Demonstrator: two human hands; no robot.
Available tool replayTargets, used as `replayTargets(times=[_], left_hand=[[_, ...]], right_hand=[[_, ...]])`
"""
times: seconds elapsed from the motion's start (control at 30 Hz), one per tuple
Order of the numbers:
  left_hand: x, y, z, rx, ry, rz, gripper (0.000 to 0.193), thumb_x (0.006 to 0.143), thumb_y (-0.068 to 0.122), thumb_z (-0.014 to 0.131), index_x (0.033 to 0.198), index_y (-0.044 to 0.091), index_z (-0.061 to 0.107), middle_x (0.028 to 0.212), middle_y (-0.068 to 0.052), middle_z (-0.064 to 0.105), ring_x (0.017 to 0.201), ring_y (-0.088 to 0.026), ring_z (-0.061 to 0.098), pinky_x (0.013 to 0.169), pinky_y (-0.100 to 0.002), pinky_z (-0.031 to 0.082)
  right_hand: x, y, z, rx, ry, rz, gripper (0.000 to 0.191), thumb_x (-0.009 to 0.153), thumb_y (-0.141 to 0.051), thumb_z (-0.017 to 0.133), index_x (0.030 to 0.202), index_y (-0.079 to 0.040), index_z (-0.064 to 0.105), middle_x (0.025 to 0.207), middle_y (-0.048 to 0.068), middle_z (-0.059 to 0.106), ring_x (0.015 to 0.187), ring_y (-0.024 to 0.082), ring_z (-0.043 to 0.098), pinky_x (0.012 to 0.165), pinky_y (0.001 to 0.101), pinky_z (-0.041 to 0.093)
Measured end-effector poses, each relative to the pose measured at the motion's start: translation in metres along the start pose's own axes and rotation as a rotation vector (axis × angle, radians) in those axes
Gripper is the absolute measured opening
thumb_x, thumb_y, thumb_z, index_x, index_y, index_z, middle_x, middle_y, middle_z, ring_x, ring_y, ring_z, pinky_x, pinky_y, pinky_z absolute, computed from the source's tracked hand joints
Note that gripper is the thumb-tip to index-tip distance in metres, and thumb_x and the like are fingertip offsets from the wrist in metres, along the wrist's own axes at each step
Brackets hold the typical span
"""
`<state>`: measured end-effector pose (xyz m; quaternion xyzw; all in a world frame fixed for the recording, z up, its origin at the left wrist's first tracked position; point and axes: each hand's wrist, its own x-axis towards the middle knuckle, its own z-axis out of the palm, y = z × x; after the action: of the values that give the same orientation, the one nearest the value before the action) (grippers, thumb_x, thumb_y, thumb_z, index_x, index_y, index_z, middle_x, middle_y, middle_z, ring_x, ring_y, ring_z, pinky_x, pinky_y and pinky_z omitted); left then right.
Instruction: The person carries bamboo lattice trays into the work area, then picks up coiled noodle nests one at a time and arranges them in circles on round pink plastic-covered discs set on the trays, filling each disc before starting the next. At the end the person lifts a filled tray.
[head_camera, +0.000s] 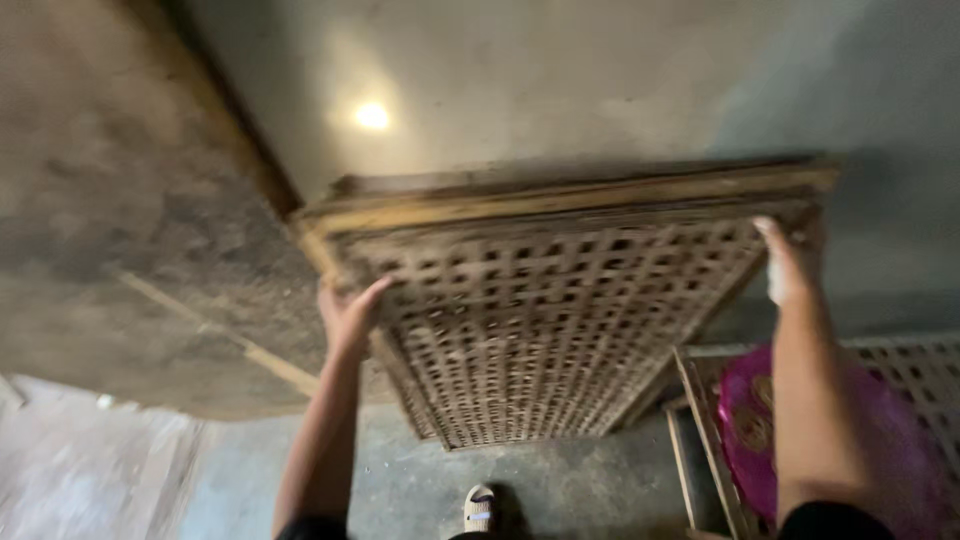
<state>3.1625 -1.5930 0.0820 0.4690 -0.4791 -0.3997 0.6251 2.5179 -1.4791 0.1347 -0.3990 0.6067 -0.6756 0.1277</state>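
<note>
A large flat tray (545, 320) of woven lattice in a wooden frame is held up in front of me, tilted with its far edge raised. My left hand (350, 312) grips its left frame edge, fingers curled over the lattice. On the right frame edge near the far corner my right hand (790, 262) holds on. More wooden frames appear stacked along the tray's far edge (560, 190).
Another woven tray (915, 365) on a wooden frame lies low at the right with a pink patterned cloth (760, 420) on it. My sandalled foot (480, 508) stands on the concrete floor. A rough wall (120, 220) rises at the left, and a light spot (372, 116) shines above.
</note>
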Motion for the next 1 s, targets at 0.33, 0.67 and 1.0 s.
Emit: replayTargets(times=[0.33,0.67,1.0], left_hand=[[-0.036,0.013,-0.148,0.708,0.253,0.418,0.094,0.097,0.024,0.072,0.165,0.001,0.011,0.164,-0.021,0.023,0.149,-0.033,0.035,0.123,-0.049,0.04],[-0.067,-0.045,-0.068,1.208,-0.104,0.402,0.094,0.106,0.056,0.054,0.162,-0.002,0.005,0.166,-0.025,0.019,0.152,-0.04,0.03,0.123,-0.058,0.034],[-0.268,-0.041,0.093,0.941,-0.343,0.209,0.07,0.105,0.051,0.05,0.155,0.009,0.028,0.153,-0.013,0.042,0.136,-0.031,0.045,0.114,-0.052,0.037]], right_hand=[[-0.06,-0.042,0.14,-0.202,-0.084,-0.237,0.109,0.098,-0.046,0.081,0.161,0.008,0.011,0.168,0.033,0.017,0.157,0.045,0.019,0.125,0.0544,0.024],[-0.282,-0.032,-0.136,-0.945,0.245,-0.115,0.087,0.089,-0.046,0.081,0.153,-0.005,0.038,0.151,0.021,0.043,0.143,0.038,0.038,0.12,0.0535,0.031],[-0.611,-0.018,-0.367,-0.317,0.67,1.046,0.085,0.092,-0.024,0.066,0.158,-0.013,0.015,0.142,0.017,0.045,0.121,0.032,0.05,0.099,0.0483,0.042]])
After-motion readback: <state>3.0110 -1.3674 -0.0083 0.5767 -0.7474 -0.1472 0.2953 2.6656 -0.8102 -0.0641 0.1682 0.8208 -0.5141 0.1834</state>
